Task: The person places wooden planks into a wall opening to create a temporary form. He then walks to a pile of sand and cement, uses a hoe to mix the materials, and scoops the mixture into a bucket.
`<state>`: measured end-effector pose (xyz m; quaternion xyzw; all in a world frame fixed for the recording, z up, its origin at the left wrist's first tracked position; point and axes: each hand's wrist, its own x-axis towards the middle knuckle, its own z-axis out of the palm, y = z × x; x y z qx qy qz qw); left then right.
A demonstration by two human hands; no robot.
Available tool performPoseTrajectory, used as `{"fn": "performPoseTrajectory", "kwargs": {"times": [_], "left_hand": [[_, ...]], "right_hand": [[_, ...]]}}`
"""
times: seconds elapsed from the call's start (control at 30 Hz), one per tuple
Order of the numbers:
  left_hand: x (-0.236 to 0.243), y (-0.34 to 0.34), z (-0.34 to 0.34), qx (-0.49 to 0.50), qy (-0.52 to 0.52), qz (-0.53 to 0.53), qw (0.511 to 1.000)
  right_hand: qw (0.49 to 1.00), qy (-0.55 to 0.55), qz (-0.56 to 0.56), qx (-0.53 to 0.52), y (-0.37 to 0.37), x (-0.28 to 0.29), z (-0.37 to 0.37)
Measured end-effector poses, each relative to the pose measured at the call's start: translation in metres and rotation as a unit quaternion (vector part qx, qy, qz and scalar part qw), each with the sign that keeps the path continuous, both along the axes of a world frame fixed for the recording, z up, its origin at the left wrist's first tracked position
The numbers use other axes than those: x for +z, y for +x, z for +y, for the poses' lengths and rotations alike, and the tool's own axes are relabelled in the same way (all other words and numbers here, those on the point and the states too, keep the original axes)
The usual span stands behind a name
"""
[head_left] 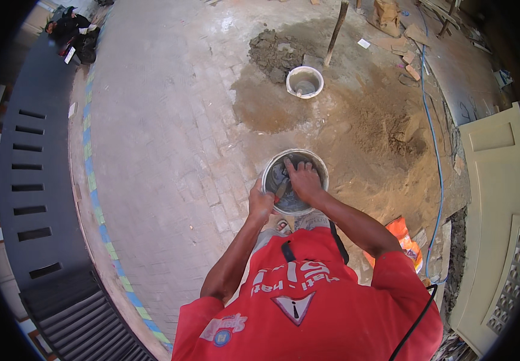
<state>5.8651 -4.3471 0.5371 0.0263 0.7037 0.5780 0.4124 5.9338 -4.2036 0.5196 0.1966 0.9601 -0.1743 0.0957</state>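
Observation:
In front of my body is a pale-rimmed bucket (325, 191) with wet grey material inside. My left hand (260, 202) is closed on its left side, with the thumb over the rim. A small tool with an orange-red handle (280, 191), seemingly a trowel, leans inside the bucket close to my left thumb. Reaching in over the near right rim, my right hand (304, 180) has its fingers stretched apart against the grey inside. Its palm side is hidden.
Farther off stands a second white bucket (318, 89), beside a heap of grey mortar (270, 53) and an upright wooden stick (336, 33). Sand (386, 132) covers the ground to the right, with a blue hose (435, 138) beyond. At far left, a person (67, 27) is by a motorbike.

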Motion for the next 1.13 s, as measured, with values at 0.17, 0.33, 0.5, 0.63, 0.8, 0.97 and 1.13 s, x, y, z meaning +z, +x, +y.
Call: {"fn": "performPoseTrajectory", "kwargs": {"times": [0.17,0.33,0.5,0.63,0.8,0.97,1.13], "left_hand": [[-0.010,-0.080,0.055,0.031,-0.022,-0.046,0.998],[-0.029,-0.180,0.108,0.055,-0.056,-0.048,0.996],[-0.049,-0.303,0.189,0.044,-0.067,-0.044,0.996],[-0.064,-0.409,0.260,0.010,-0.091,-0.041,0.995],[-0.115,-0.534,0.366,-0.070,-0.144,0.026,0.987],[-0.167,-0.638,0.471,-0.100,-0.209,0.059,0.971],[-0.240,-0.706,0.550,-0.209,-0.321,0.062,0.922]], "right_hand": [[0.989,-0.124,0.082,-0.025,-0.061,-0.002,0.055],[0.902,-0.331,0.223,-0.163,-0.143,0.028,0.134],[0.885,-0.287,0.220,-0.294,-0.182,0.045,0.250],[0.854,-0.233,0.209,-0.416,-0.178,0.022,0.317],[0.814,-0.139,0.164,-0.540,-0.161,-0.041,0.346],[0.687,-0.175,0.106,-0.698,-0.199,-0.063,0.320],[0.657,-0.187,0.113,-0.722,-0.217,-0.092,0.242]]}}
